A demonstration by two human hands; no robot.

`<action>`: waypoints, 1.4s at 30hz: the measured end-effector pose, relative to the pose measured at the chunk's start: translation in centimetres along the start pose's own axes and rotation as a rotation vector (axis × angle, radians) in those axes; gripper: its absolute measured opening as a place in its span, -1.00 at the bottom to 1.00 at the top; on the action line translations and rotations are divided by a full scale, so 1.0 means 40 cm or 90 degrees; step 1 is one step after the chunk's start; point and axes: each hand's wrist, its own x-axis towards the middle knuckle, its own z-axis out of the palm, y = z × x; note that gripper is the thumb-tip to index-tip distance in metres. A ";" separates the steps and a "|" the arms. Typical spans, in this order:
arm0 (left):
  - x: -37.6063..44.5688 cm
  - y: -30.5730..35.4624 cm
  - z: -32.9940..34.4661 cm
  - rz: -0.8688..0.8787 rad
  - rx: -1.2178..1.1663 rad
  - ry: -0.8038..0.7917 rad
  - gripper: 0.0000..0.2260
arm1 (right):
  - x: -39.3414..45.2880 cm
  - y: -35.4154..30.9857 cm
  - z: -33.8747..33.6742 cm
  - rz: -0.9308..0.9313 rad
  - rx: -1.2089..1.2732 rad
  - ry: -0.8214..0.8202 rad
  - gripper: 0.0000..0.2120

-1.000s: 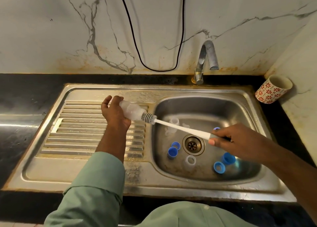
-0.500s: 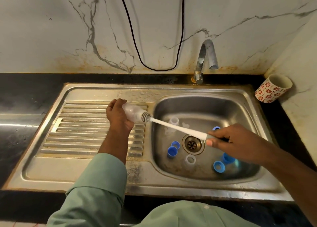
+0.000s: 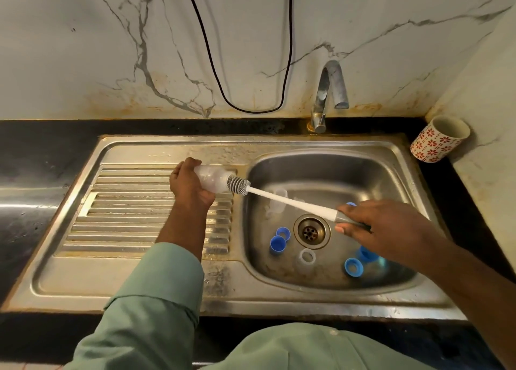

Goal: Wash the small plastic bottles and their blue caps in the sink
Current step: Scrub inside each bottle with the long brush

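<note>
My left hand (image 3: pixel 187 186) grips a small clear plastic bottle (image 3: pixel 212 178) above the drainboard, its mouth pointing right. My right hand (image 3: pixel 379 227) holds the grey end of a white bottle brush (image 3: pixel 290 201); most of the grey bristle head (image 3: pixel 238 185) shows just outside the bottle's mouth. In the sink basin (image 3: pixel 329 171) lie several blue caps (image 3: pixel 277 243) (image 3: pixel 351 266), a clear ring (image 3: pixel 307 257) and clear bottles (image 3: pixel 280 195) near the drain (image 3: pixel 310 231).
A steel tap (image 3: pixel 329 90) stands behind the basin, no water running. A cup with red flowers (image 3: pixel 438 139) sits on the black counter at the right. A black cable (image 3: pixel 251 109) hangs on the marble wall. The ribbed drainboard (image 3: pixel 125 210) lies to the left.
The brush went deeper into the bottle half a second ago and has now slid back out, showing most of the bristles. Both hands stay about where they were.
</note>
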 end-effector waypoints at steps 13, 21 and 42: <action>-0.031 -0.004 0.012 -0.112 0.042 -0.050 -0.73 | 0.026 0.045 0.121 0.195 0.348 0.085 -0.90; -0.044 0.004 0.034 -0.026 -0.006 0.040 -0.73 | 0.018 0.026 0.083 0.053 0.199 0.052 -0.66; -0.062 -0.020 0.050 0.003 0.033 0.007 -0.65 | 0.068 0.025 0.026 0.067 -0.030 0.207 -0.59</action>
